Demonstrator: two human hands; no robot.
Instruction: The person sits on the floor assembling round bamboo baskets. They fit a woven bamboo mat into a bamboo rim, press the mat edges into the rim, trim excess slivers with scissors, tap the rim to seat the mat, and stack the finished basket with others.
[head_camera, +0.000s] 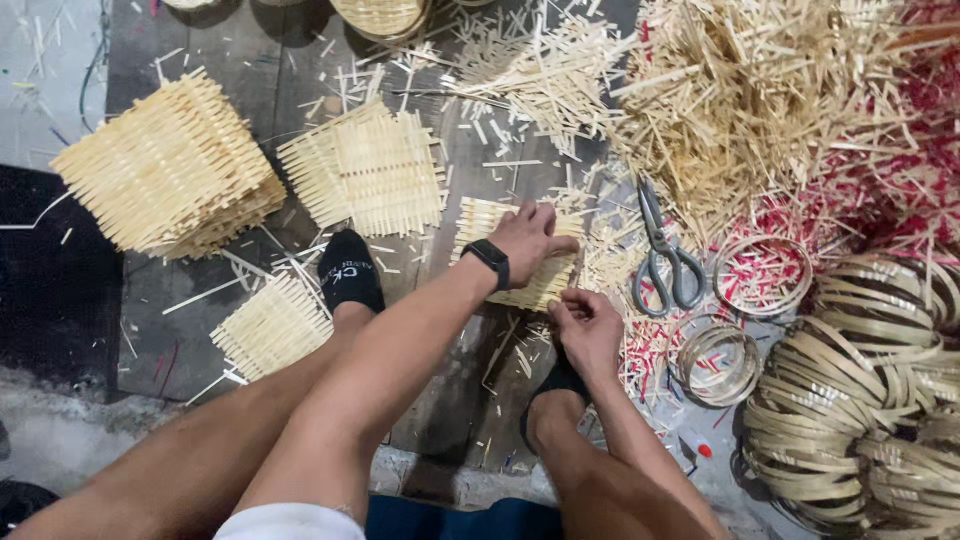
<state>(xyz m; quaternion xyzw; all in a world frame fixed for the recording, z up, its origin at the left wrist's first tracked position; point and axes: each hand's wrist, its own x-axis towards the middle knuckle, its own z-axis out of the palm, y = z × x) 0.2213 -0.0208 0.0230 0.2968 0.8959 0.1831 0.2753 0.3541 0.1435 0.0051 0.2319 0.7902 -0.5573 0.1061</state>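
At your far left a stack of woven mats sits on the dark boards, well apart from your hands. Just right of it lie a fanned pair of mats and, lower down, a small mat beside your left foot in its black sock.

Your left hand, with a black watch on the wrist, lies flat with fingers spread, pressing down on the woven mat in front of you. That mat lies on the floor between your feet, mostly under this hand; its near edge reaches toward your right hand. Your right hand is curled at the mat's lower right corner, fingertips pinched together at the strip ends; you cannot tell exactly what they grip.

Just right of that hand lie scissors, blades pointing away from you, near but not touching. Beyond them two bamboo rings rest among red-tipped sticks, and a big heap of coiled bamboo hoops crowds the right edge. A pile of loose splints fills the upper right. Bare floor shows mainly on the boards between the mats, left of your arm.
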